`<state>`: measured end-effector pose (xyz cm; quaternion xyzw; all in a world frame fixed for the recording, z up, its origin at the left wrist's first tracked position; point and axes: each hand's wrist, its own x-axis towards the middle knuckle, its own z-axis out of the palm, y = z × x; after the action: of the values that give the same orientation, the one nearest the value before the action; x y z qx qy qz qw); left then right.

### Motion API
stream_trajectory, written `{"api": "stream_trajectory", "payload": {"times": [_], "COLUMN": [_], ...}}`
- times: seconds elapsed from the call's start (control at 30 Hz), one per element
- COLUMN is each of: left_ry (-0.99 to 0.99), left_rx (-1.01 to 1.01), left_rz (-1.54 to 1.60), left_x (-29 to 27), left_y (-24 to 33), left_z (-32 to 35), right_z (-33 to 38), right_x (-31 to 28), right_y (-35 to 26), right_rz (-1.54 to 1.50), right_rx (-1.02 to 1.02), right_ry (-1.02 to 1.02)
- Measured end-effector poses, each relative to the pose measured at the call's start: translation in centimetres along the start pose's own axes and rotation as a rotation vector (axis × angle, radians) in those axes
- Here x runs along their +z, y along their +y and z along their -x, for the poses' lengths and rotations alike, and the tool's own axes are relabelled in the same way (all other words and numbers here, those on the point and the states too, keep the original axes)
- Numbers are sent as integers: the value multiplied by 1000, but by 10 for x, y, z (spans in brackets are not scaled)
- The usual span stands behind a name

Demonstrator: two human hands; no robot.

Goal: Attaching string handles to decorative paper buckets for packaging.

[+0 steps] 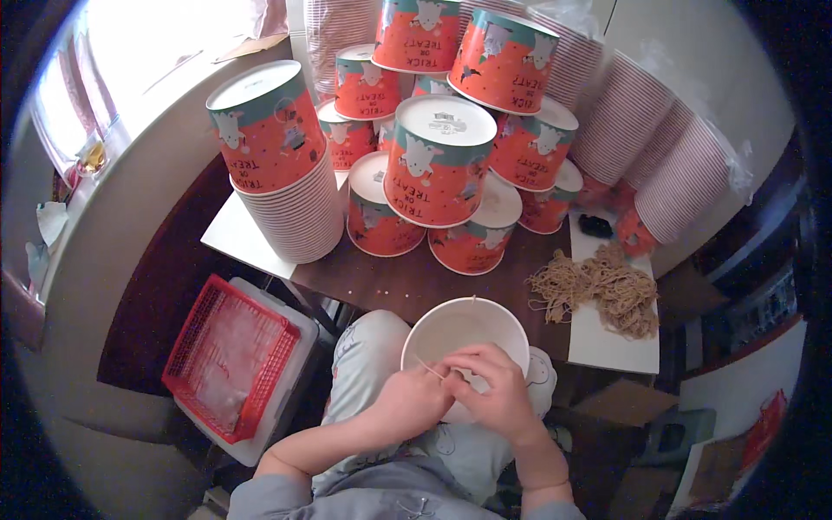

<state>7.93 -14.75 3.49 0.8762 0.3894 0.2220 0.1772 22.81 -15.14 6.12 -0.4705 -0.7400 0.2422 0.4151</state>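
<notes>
Red basket [227, 364] below table's left edge. Left hand [416, 400] pinches thin string [429, 368], fingers together on it. Right hand [494, 390] closed on rim of white paper bucket [464, 334] at near edge. Bucket looks light, crushable: hold by rim. String limp. String pile [598, 290] on right.

Orange-and-teal paper buckets [438, 165] stand stacked upside down across the table [407, 277].

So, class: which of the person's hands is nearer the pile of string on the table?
Right. The right hand is at the bucket rim, below and left of the string pile; the left hand sits farther left, beyond the right.
</notes>
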Motion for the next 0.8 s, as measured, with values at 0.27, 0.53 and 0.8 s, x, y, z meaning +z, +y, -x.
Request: {"api": "stream_trajectory", "payload": {"times": [0.27,0.53,0.8], "left_ry": [-4,-96,326], "left_rx": [232,251,-67], "left_rz": [-237,-203,120], "left_x": [24,25,-24], "left_y": [3,-8,-42], "left_z": [5,8,-6], "right_z": [-10,-17,-5], "right_x": [-5,2,21], "right_y": [9,10,27], "right_rz": [-10,37,-159], "right_rx": [113,116,365], "right_ry": [-338,-355,28]}}
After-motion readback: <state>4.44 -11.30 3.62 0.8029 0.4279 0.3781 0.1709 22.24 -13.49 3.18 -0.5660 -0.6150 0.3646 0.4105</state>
